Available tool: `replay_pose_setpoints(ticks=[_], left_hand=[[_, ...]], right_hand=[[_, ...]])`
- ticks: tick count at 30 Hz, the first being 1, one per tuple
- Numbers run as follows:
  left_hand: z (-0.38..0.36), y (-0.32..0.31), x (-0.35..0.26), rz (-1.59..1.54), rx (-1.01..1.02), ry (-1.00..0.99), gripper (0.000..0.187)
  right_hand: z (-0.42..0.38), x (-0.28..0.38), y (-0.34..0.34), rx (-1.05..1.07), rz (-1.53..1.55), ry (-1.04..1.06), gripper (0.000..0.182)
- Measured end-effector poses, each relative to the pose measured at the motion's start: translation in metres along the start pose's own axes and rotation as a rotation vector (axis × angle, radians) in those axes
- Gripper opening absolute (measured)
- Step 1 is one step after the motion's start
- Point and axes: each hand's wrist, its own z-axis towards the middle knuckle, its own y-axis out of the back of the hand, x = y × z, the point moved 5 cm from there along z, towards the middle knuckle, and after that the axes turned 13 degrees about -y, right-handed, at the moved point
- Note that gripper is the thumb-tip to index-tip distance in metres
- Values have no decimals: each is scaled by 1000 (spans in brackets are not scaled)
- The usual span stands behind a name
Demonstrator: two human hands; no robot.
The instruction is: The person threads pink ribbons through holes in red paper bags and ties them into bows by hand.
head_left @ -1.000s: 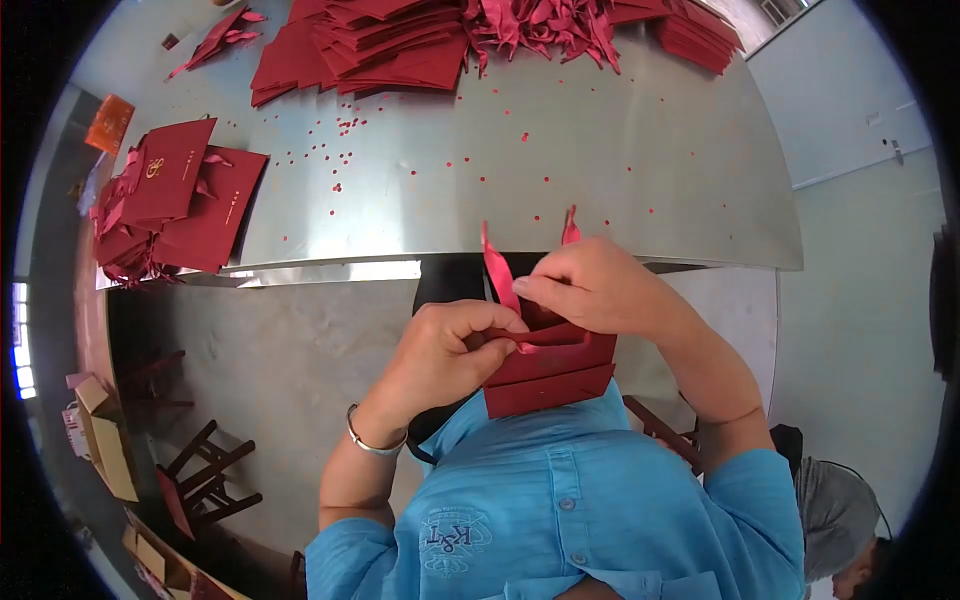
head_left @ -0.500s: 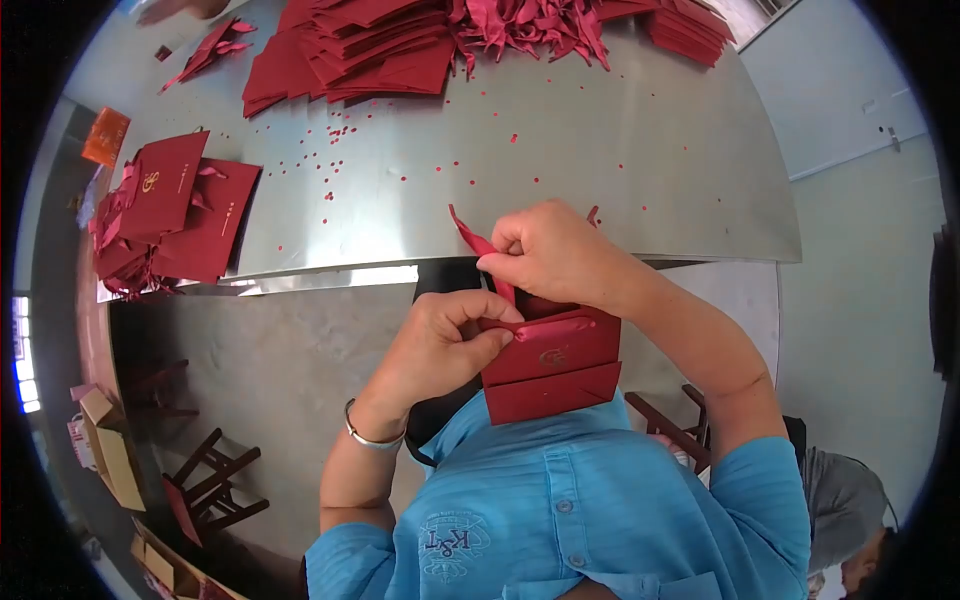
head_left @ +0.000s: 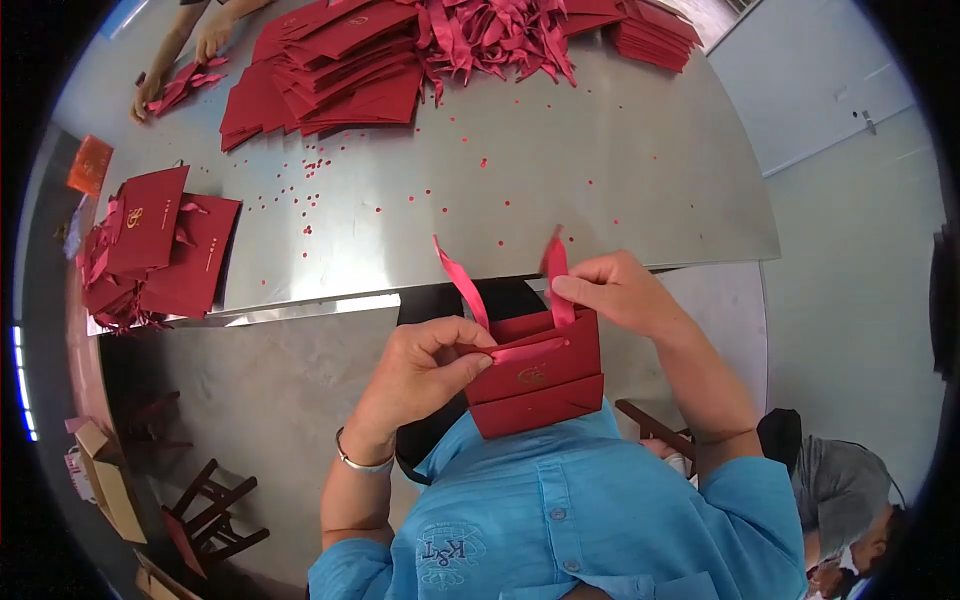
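Between my hands, near my lap, is a small dark red paper bag [head_left: 540, 390] with a gold logo. A pink ribbon [head_left: 530, 351] lies flat across its front face. Its top corner is pinched by my left hand [head_left: 430, 370], thumb in front and fingers at the rim. Two ribbon ends stand up from the bag's opening. The right one [head_left: 558, 280] is between the thumb and fingers of my right hand [head_left: 620, 292]. The left end [head_left: 460, 278] stands loose above the rim.
Red bags [head_left: 340, 80] lie stacked at the back of the metal table [head_left: 420, 240], beside a heap of ribbons [head_left: 490, 35]. More bags [head_left: 160, 240] lie at the left. Another person's hands [head_left: 212, 38] are at the far left. Wooden stools [head_left: 215, 515] stand below.
My right hand has moved right, from the left ribbon end to the right one, which now stands up. At the far left, another person's hands have come further into view around a red bag.
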Motion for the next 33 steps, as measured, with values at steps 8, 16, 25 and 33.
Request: replay_pose_setpoints(ticks=[8,16,25,33], left_hand=[[0,5,-3,29,37,-24,9],[-4,-19,-30,937,47,-321,9],[-1,-39,8,1116,-118,-495,17],[-25,12,20,956,-404,-406,81]], right_hand=[[12,16,-10,76,54,163,17],[8,23,-23,2,-7,159,21],[4,8,-34,-78,-41,223,15],[-12,20,-34,123,87,292,14]])
